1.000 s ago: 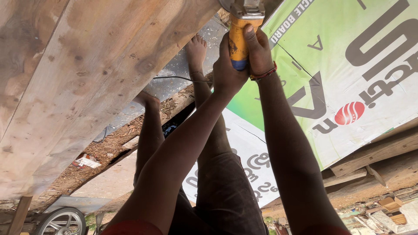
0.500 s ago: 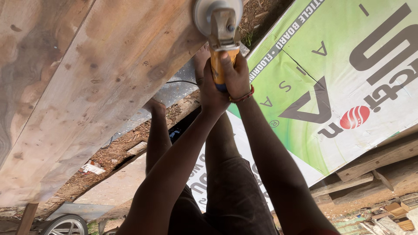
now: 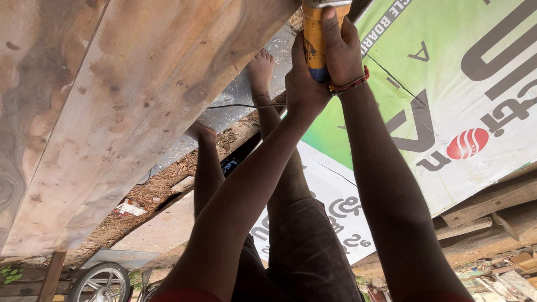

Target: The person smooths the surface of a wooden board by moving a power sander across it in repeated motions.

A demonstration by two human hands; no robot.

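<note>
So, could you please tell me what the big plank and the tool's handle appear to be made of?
The plank looks like bare, unfinished wood: visible grain, knots and dark stains. The tool's handle, held by the left hand and right hand, looks like scuffed yellow plastic, though that is uncertain.

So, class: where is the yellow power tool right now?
Head view, top centre: the yellow power tool sits gripped between the left hand and right hand, beside the wooden plank.

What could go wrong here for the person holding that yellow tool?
1. Both hands, left hand and right hand, grip the grinder near the plank; its head is out of view, so a kick could jerk it.
2. The bare foot stands close under the tool.
3. The cable runs by the legs and could snag.
</note>
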